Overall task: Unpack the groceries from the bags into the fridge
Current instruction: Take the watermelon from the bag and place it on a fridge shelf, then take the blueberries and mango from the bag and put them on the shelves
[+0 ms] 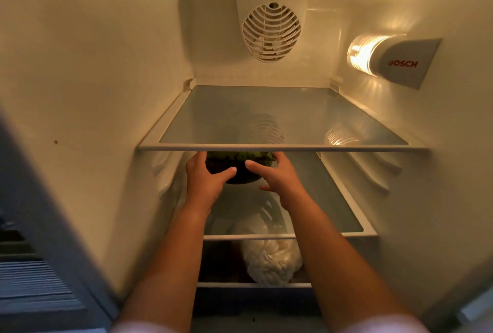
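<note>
I look into an open fridge. A dark green round vegetable, like a cabbage or small melon [238, 163], sits between my hands over the second glass shelf [338, 199], its top hidden behind the front edge of the upper shelf [280, 147]. My left hand [206, 176] grips its left side and my right hand [274, 175] grips its right side, thumbs across the front. A clear plastic bag of pale food [270, 260] lies on the level below the second shelf.
The upper glass shelf carries nothing and reflects the fan grille [271, 32] on the back wall. A lit lamp housing [389, 59] juts from the right wall. The fridge door edge [40, 252] stands at the left.
</note>
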